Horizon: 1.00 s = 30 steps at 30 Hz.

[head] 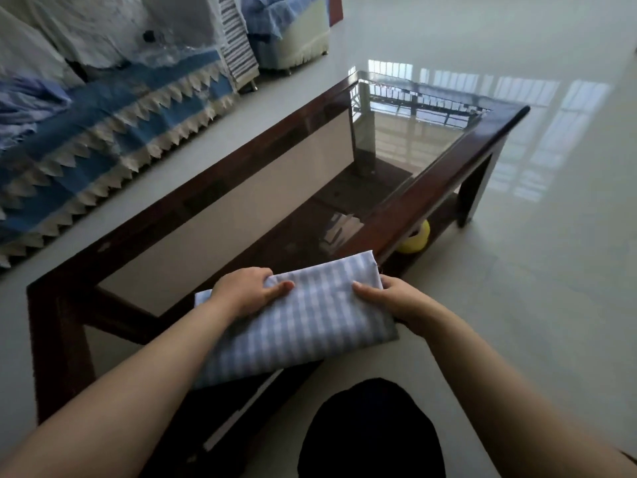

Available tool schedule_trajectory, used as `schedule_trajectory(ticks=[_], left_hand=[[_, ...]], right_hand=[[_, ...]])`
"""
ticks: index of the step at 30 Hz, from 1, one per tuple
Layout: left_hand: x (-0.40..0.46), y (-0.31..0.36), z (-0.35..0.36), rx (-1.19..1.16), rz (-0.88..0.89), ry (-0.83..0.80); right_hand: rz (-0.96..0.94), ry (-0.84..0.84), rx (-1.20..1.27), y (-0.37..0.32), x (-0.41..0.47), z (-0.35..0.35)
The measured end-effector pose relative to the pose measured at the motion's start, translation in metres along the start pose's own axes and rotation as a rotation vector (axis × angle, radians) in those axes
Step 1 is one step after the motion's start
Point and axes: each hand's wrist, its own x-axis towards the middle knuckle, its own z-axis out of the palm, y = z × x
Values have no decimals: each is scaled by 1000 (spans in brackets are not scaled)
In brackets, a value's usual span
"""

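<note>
Between my two hands lies the checked cloth (303, 332), a blue-and-white folded piece resting on the near end of the table (220, 174). Its right side reaches past the table's wooden rail.

On the far left part of the cloth I have the left hand (246, 293). Its fingers (263, 274) are curled over the far edge of the fold and the thumb presses down on top, so it grips the fabric. At the cloth's right edge sits the right hand (396, 301). Its thumb lies flat on the upper face and the other fingers are tucked out of sight beneath the edge, pinching the cloth between them. A bare stretch of checks shows between the two thumbs.

Just beyond the right fingers, the far right corner of the cloth lies over the dark rail. Past that corner, on the shelf under the table, I see a yellow object (415, 241), partly hidden by the rail. Beyond the left fingers runs the glass top (406, 143), bright with reflections.

Well off to the left of the left hand stands a sofa (103, 125) under a blue cover with a white zigzag fringe. Right of the right hand is pale, shiny floor (534, 305). Nearer to me than both hands is a dark rounded shape (372, 432); I cannot tell what it is.
</note>
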Motion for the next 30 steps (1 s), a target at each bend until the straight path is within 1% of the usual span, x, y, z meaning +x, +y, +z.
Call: schedule_trajectory(ticks=[2, 5, 7, 9, 10, 13, 15, 17, 19, 21, 23, 26, 30], left_hand=[[0, 18, -11, -87, 55, -130], [-11, 56, -42, -319, 202, -351], [-22, 88, -58, -369, 362, -387], [-35, 126, -60, -385, 472, -354], [-42, 146, -58, -379, 510, -308], [-60, 213, -47, -344, 625, -95], [-74, 261, -41, -261, 661, 49], [-86, 309, -31, -124, 679, 191], [-96, 353, -15, -65, 670, 275], [-100, 387, 1, -58, 647, 306], [-94, 410, 13, -76, 608, 304], [-75, 434, 25, -117, 529, 275], [-46, 460, 37, -150, 471, 254]], right_hand=[[-129, 69, 43, 9, -19, -11], [-246, 187, 129, 22, -64, -30], [-310, 262, 129, 29, -101, -48], [-346, 332, 92, 36, -143, -69], [-351, 381, 66, 39, -164, -80], [-359, 536, 13, 57, -217, -119], [-360, 652, -7, 75, -245, -146], [-335, 806, -25, 96, -266, -173], [-271, 973, 6, 119, -280, -201], [-174, 1083, 46, 140, -290, -225], [-90, 1123, 38, 160, -293, -250], [-53, 1135, 45, 173, -288, -285], [41, 1092, 3, 175, -259, -329]])
